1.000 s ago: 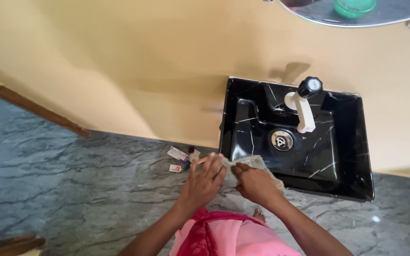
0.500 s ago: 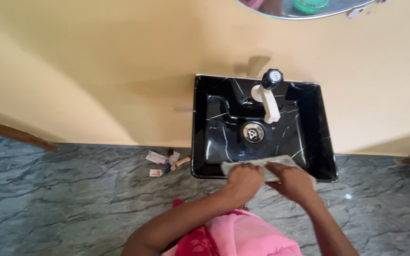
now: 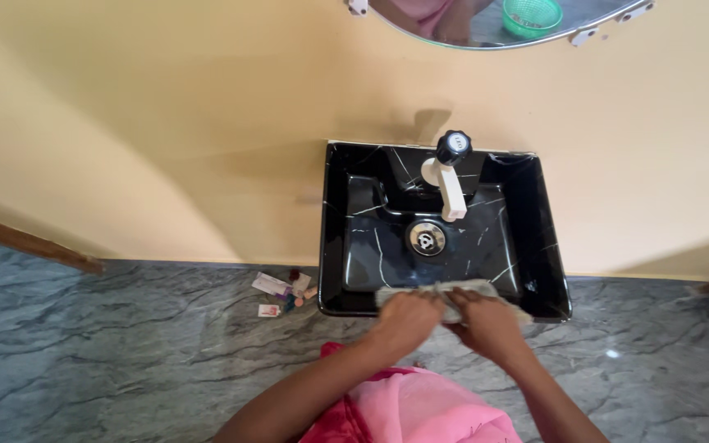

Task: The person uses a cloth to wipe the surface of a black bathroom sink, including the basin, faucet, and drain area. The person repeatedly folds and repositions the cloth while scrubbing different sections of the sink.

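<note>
Head view, looking straight down: the fingers of both hands are curled down and closed on a grey cloth [image 3: 453,291] that lies bunched along the near rim of a black sink [image 3: 551,246], just below the middle of the frame. The left hand [image 3: 404,316] grips the cloth's left half, the right hand [image 3: 486,321] its right half; the two hands are nearly touching, knuckles up, so the fingertips themselves are hidden under the palms. Only a strip of cloth shows, poking out beyond the knuckles and off to the right, along the rim.

Outward from the hands, the basin has white veining, a round metal drain [image 3: 426,238] in its middle and a white tap [image 3: 450,189] with a black knob at the back edge. No water can be seen running. The basin's surfaces look dark and glossy, but whether they are wet, soapy or already wiped cannot be told; by the look of it the cloth is working only the front rim at this point, with the floor of the basin and the back ledge untouched by it now.

Left of the sink, some small packets [image 3: 276,291] lie on the grey floor [image 3: 125,361]. A pink garment [image 3: 404,410] fills the bottom centre, and a mirror [image 3: 494,20] edge shows at the top.
</note>
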